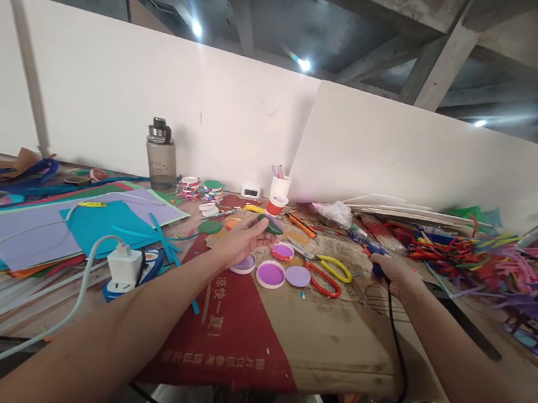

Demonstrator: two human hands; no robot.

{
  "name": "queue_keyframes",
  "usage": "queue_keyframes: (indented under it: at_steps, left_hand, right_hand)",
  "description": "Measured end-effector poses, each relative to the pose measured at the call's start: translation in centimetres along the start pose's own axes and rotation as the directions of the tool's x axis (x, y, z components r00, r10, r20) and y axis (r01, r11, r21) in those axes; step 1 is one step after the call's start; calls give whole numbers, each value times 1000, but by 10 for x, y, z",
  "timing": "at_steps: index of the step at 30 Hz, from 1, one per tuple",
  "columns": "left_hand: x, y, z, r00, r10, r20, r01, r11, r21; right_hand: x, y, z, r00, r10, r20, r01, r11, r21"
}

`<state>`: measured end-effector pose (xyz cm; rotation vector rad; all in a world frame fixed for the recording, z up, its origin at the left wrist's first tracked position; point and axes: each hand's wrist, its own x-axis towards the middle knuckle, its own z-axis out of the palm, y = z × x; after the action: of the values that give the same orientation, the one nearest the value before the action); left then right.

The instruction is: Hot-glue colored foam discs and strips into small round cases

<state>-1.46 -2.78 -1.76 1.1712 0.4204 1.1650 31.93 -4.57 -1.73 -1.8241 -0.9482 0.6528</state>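
Observation:
My left hand [249, 240] is closed, its thumb and fingers pinching a dark green disc [272, 226] above the table. My right hand [397, 276] is wrapped round a blue hot glue gun [378, 270], whose black cord [398, 335] hangs over the table edge; its front end is hard to make out. Below my left hand lie a purple disc with a white rim [271, 274] and a plain lilac disc [298, 276]. Between my hands lie yellow-handled scissors [337, 269] and red-handled scissors [325, 282].
Coloured sheets [32, 230] and a white charger [123, 267] on a blue block lie left. Behind stand a water bottle [161, 162], paper cups [277, 204] and a small digital clock [251, 191]. Bundled coloured strips [444, 246] and a dark blade [467, 325] lie right.

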Motion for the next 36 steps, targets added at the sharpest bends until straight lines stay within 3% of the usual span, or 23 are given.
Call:
queue_keyframes:
  at_steps: [6, 9, 11, 16, 22, 25, 32, 36]
  left_hand:
    - [0, 0, -3, 986, -22, -166, 30, 999, 44]
    - [1, 1, -7, 966, -25, -256, 39, 998, 49]
    - [2, 3, -10, 953, -23, -302, 38, 998, 43]
    - [4, 2, -15, 929, -57, -365, 71, 997, 25]
    - [5, -5, -14, 946, -80, -314, 100, 994, 48]
    - [3, -6, -10, 946, -101, -309, 119, 992, 38]
    - [2, -8, -5, 956, -106, -274, 118, 993, 27]
    - [4, -12, -7, 974, -49, -222, 65, 996, 65]
  right_hand:
    - [-28, -42, 33, 969, -214, 121, 184, 959, 218]
    - [-55, -59, 53, 840, -483, 246, 376, 846, 377]
    - [-71, -63, 63, 744, -583, 327, 462, 802, 379]
    - [-83, -44, 77, 615, -679, 401, 618, 731, 288]
    - [-79, -28, 77, 495, -772, 399, 774, 601, 202]
    - [-79, -29, 77, 482, -791, 378, 807, 568, 161]
    - [-83, -28, 79, 542, -703, 461, 782, 622, 30]
    - [-83, -28, 78, 539, -723, 432, 802, 597, -2]
